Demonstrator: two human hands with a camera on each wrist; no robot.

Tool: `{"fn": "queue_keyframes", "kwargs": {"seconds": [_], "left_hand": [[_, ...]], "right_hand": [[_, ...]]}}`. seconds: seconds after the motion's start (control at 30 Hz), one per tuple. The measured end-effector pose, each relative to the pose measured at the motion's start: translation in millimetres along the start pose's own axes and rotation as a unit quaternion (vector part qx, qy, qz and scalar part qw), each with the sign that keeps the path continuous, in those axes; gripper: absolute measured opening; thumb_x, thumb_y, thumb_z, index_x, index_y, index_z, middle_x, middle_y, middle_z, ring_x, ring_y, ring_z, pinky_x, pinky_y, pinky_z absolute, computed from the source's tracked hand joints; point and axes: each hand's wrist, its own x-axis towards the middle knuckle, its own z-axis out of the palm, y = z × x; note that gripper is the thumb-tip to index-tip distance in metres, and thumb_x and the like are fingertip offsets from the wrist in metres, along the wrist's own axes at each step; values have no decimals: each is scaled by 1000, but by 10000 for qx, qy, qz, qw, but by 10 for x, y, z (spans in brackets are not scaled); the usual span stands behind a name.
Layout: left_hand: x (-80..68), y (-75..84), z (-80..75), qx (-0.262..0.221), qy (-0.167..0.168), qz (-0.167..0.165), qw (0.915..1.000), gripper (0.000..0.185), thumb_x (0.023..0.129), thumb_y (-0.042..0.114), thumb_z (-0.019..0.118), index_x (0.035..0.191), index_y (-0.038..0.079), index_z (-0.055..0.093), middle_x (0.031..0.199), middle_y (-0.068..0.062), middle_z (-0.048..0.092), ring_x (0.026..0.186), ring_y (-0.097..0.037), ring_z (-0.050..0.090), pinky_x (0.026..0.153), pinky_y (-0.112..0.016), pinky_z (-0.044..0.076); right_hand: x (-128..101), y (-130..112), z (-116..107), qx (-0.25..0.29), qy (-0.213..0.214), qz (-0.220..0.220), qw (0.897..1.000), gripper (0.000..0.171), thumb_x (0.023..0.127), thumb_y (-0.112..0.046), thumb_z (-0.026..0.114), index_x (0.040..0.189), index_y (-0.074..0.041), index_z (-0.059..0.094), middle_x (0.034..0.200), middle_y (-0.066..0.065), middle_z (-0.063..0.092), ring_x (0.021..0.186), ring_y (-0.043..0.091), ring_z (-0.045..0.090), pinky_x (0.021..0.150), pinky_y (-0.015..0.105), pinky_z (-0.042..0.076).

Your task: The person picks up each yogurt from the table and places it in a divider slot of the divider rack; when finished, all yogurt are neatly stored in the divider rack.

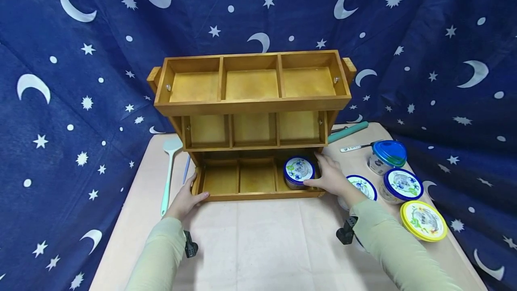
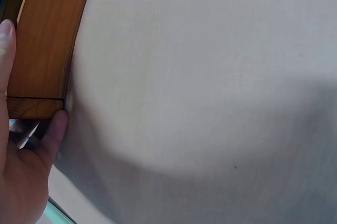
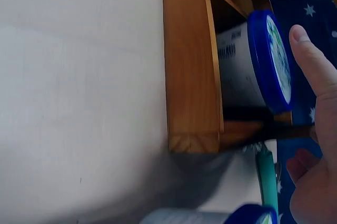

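Desk (image 1: 258, 246) carrying a three-tier wooden rack (image 1: 252, 102). Left hand (image 1: 186, 201) grips the lower tier's front left corner, thumb along the front rail, fingers (image 2: 6, 50) curled round its end. Right hand (image 1: 333, 176) rests beside a blue-lidded tub (image 1: 299, 172) standing in the lower tier's right compartment, fingers relaxed, gripping nothing. Three further tubs (image 1: 401, 185) stand near the right hand.

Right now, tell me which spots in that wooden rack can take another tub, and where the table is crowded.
The wooden rack has free room in its bottom tier's left and middle compartments, plus all the middle and top ones. Only the bottom right holds a blue-lidded tub, beside the right hand. The table is bare in front; the right edge is crowded with tubs.
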Motion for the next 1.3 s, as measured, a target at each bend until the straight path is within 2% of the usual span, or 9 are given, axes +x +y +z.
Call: {"fn": "queue_keyframes", "kwargs": {"seconds": [0.13, 0.3, 0.47, 0.57, 0.7, 0.8, 0.97, 1.13, 1.3], "left_hand": [[11, -1, -3, 15, 13, -6, 10000, 94, 86, 38, 67, 152, 11, 5, 152, -25, 13, 137, -44, 14, 108, -57, 16], [20, -3, 3, 82, 11, 29, 10000, 94, 86, 39, 67, 152, 11, 6, 152, -25, 13, 137, -44, 15, 108, -57, 17], [12, 4, 1, 43, 15, 70, 10000, 94, 86, 38, 67, 151, 9, 6, 152, -25, 13, 137, -43, 14, 108, -56, 16], [14, 3, -1, 23, 20, 86, 10000, 94, 86, 37, 67, 151, 9, 6, 152, -24, 13, 137, -43, 14, 109, -56, 16], [19, -1, 3, 34, 27, 81, 10000, 94, 86, 37, 67, 151, 9, 6, 152, -25, 13, 137, -43, 14, 108, -56, 16], [20, -2, 6, 38, 34, 48, 10000, 94, 86, 38, 67, 151, 10, 6, 152, -25, 13, 137, -43, 14, 108, -56, 16], [21, -6, 8, 17, 28, 12, 10000, 94, 86, 37, 68, 151, 11, 6, 152, -24, 13, 137, -43, 15, 109, -56, 17], [21, -13, 9, 23, 19, -1, 10000, 94, 86, 38, 67, 151, 10, 6, 152, -25, 13, 137, -43, 14, 108, -57, 16], [19, -8, 8, 29, 14, 4, 10000, 94, 86, 38, 67, 152, 11, 6, 153, -24, 12, 137, -43, 13, 108, -57, 16]], "right_hand": [[-71, 115, -77, 51, -21, 27, 10000, 105, 71, -48, 78, 146, 2, 22, 146, 29, 22, 133, 46, 18, 105, 61, 13], [-164, 264, -196, -70, -85, 379, 9992, 102, 74, -49, 75, 148, -3, 22, 147, 27, 23, 131, 49, 18, 102, 65, 16], [-275, 404, -350, -279, -172, 694, 9971, 107, 71, -63, 69, 149, -7, 21, 147, 29, 20, 128, 55, 17, 95, 73, 20], [-342, 480, -432, -407, -191, 794, 9958, 109, 69, -70, 65, 149, -10, 21, 147, 30, 19, 127, 59, 14, 92, 76, 17], [-413, 577, -500, -457, -202, 835, 9953, 108, 69, -69, 65, 149, -11, 22, 147, 31, 18, 127, 62, 8, 92, 78, 10], [-459, 644, -516, -432, -276, 845, 9951, 107, 70, -66, 68, 148, -9, 23, 147, 31, 16, 128, 62, 6, 93, 77, 8], [-539, 751, -499, -317, -485, 963, 9937, 105, 71, -61, 71, 148, -8, 23, 147, 32, 14, 128, 61, 6, 90, 79, 11], [-594, 833, -452, -402, -543, 1040, 9923, 106, 69, -63, 70, 148, -10, 24, 147, 31, 13, 127, 62, 7, 86, 80, 16], [-636, 873, -422, -491, -599, 996, 9920, 108, 67, -65, 70, 148, -11, 25, 147, 31, 13, 128, 61, 8, 86, 80, 17]]}}
